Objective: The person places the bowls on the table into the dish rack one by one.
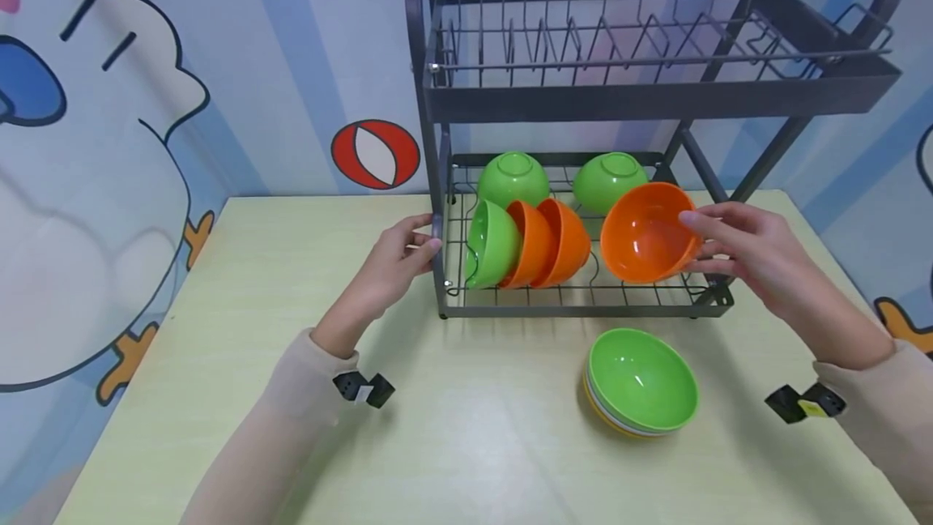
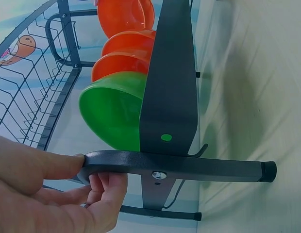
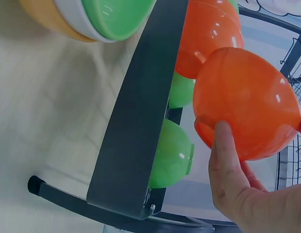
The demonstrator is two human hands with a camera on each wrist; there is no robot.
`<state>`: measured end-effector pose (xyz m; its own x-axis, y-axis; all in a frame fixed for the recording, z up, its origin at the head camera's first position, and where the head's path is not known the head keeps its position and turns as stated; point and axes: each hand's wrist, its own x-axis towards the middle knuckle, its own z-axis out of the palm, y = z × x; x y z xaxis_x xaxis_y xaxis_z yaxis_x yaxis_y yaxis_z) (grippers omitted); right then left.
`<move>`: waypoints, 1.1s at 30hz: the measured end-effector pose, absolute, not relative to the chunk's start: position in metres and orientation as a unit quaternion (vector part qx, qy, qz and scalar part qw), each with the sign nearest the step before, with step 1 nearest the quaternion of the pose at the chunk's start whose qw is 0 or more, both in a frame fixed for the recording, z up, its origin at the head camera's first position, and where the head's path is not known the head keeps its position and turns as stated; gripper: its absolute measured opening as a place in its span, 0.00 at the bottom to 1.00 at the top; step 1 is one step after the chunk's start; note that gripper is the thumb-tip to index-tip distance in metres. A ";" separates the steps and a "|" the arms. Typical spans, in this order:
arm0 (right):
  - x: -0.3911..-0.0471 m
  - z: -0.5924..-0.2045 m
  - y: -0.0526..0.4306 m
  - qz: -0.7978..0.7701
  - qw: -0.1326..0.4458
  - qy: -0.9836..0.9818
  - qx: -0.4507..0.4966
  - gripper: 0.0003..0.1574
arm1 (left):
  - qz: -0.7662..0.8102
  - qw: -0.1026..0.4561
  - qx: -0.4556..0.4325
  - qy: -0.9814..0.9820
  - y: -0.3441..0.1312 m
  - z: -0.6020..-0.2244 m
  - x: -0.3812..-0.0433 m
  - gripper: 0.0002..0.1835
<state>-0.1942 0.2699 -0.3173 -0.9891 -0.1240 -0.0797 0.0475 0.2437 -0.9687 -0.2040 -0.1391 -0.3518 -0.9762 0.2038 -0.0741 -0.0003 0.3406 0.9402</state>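
Observation:
My right hand (image 1: 754,253) holds an orange bowl (image 1: 645,237) at the right of the dish rack's lower tier, its hollow side facing the head camera. In the right wrist view, fingers spread under the bowl's rounded outside (image 3: 247,104). My left hand (image 1: 389,266) grips the rack's left front post (image 1: 437,241), thumb on one side and fingertips curled on the other in the left wrist view. Just right of that post, a green bowl (image 1: 493,245) and two orange bowls (image 1: 564,243) stand on edge, nested in a row.
Two green bowls (image 1: 513,178) (image 1: 611,182) sit upside down at the back of the lower tier. The upper wire tier (image 1: 641,100) of the rack overhangs them. On the table (image 1: 291,428) in front, a stack of bowls (image 1: 641,379) has a green one on top.

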 end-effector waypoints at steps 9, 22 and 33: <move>-0.200 -0.321 0.256 -0.526 0.051 0.848 -0.031 0.35 | 0.569 0.090 0.063 0.815 -0.139 -0.353 -0.204 0.28; -0.207 -0.323 0.239 -0.471 0.067 0.878 -0.042 0.41 | 0.569 0.089 0.060 0.815 -0.139 -0.352 -0.204 0.27; -0.212 -0.323 0.225 -0.438 0.096 0.893 -0.045 0.46 | 0.566 0.085 0.060 0.818 -0.139 -0.353 -0.204 0.27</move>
